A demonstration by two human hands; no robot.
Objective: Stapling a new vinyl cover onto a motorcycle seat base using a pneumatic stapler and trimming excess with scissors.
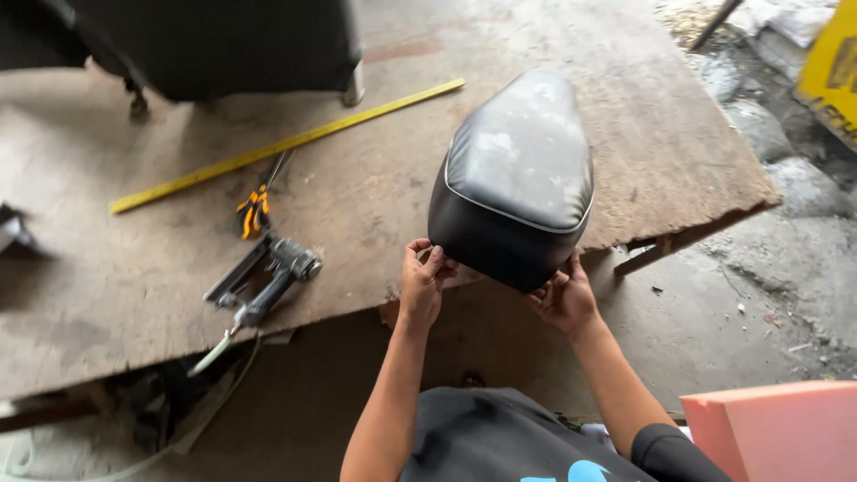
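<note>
A black vinyl motorcycle seat [518,178] with pale piping lies on the wooden board [375,178], its wide end overhanging the near edge. My left hand [421,281] grips the lower left corner of that end, fingers curled on the cover's edge. At the lower right corner my right hand [564,296] holds the underside rim. The seat's top is dusty and scuffed.
A pneumatic staple gun [268,278] with a hose lies on the board left of my hands. Orange-handled pliers [253,210] and a long yellow ruler [286,143] lie beyond it. A dark seat back [223,45] stands at the far side. Pink foam [777,428] sits at lower right.
</note>
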